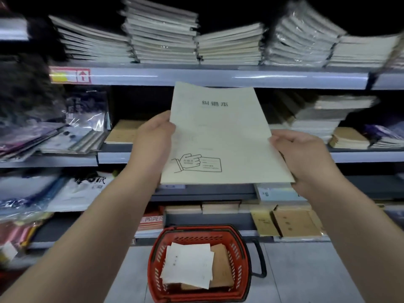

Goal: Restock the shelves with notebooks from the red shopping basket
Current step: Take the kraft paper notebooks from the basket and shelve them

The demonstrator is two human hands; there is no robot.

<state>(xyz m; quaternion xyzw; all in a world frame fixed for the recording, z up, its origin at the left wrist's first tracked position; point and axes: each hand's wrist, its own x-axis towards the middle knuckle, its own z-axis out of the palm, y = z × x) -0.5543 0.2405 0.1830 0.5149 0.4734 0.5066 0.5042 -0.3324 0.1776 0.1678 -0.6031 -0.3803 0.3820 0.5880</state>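
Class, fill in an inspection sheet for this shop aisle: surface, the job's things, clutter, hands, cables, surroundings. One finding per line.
Surface: grey floor under the basket.
Job's things: pale notebook held up before the shelves; red shopping basket on the floor holds white notebooks and a brown notebook.
Clutter: wrapped packs lie askew on the left shelves.
Hands: left hand and right hand grip the pale notebook's side edges.
Cables: nothing seen.
Surroundings: stacks of notebooks on the top shelf; kraft books lower right.

Both arms outstretched, left hand (153, 136) and right hand (306, 156) gripping, thumbs on top
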